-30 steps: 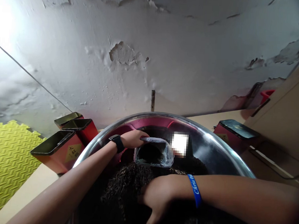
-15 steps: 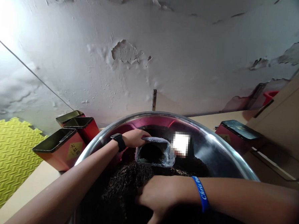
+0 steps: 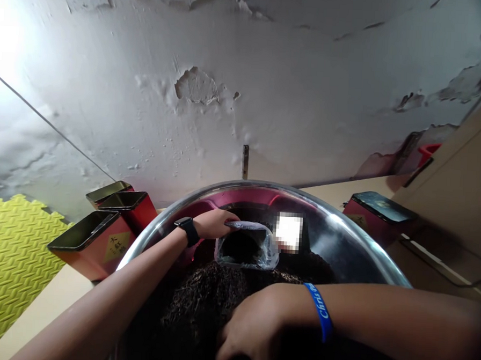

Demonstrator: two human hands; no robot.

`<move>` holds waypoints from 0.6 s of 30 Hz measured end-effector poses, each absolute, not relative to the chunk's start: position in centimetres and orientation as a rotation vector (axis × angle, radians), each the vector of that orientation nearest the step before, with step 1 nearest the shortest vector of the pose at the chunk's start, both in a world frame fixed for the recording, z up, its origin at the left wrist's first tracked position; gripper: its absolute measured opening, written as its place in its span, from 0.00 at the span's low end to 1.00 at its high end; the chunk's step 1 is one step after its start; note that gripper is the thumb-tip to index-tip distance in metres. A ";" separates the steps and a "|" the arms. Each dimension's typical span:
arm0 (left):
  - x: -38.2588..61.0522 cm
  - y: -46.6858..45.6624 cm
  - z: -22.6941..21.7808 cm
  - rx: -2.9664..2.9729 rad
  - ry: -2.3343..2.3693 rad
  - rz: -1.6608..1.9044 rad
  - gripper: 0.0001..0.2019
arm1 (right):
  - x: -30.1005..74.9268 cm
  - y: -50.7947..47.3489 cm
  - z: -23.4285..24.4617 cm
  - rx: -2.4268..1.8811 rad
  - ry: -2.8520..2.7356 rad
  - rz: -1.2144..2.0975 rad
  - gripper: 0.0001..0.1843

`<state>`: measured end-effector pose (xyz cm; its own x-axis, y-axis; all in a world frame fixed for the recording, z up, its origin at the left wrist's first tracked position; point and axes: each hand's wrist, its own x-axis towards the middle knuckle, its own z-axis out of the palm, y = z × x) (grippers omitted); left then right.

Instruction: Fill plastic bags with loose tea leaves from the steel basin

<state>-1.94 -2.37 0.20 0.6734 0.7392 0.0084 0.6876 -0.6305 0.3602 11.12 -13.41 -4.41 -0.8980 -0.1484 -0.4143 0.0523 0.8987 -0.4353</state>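
Since earlier frame: right hand (image 3: pixel 252 331) lower, nearer camera; left hand (image 3: pixel 214 223) unmoved. Right fingers dug into tea leaves (image 3: pixel 202 296), hidden; spread or closed, cannot tell. Left fingers pinch far rim of plastic bag (image 3: pixel 247 247). Bag sits on leaves inside metal bowl (image 3: pixel 343 228), just beyond right hand, mouth facing it.

Left hand (image 3: pixel 214 224), mid-frame, pinches closed (arm stretched forward); right hand (image 3: pixel 252 331), bottom centre, palm down, fingers hidden.

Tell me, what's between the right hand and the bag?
Only a heap of dark leaves, in the head view, between the right hand and the bag.
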 end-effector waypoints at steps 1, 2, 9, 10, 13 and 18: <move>-1.9 -2.4 0.2 2.560 1.129 0.223 0.14 | 11.0 -13.6 -4.2 -0.081 2.577 -0.598 0.28; -1.9 -2.3 0.1 2.557 1.131 0.225 0.14 | 10.9 -13.7 -4.0 -0.090 2.541 -0.578 0.28; -1.9 -2.2 0.0 2.567 1.139 0.223 0.15 | 11.2 -14.7 -2.3 -0.059 2.489 -0.461 0.22; -1.8 -2.2 0.0 2.568 1.140 0.222 0.16 | 11.3 -14.8 -2.1 -0.024 2.528 -0.421 0.24; -1.9 -2.2 -0.1 2.565 1.139 0.224 0.16 | 11.3 -15.2 -2.1 0.052 2.632 -0.358 0.30; -1.8 -2.4 0.0 2.562 1.133 0.239 0.17 | 10.2 -15.0 -4.6 -0.016 2.555 -0.520 0.28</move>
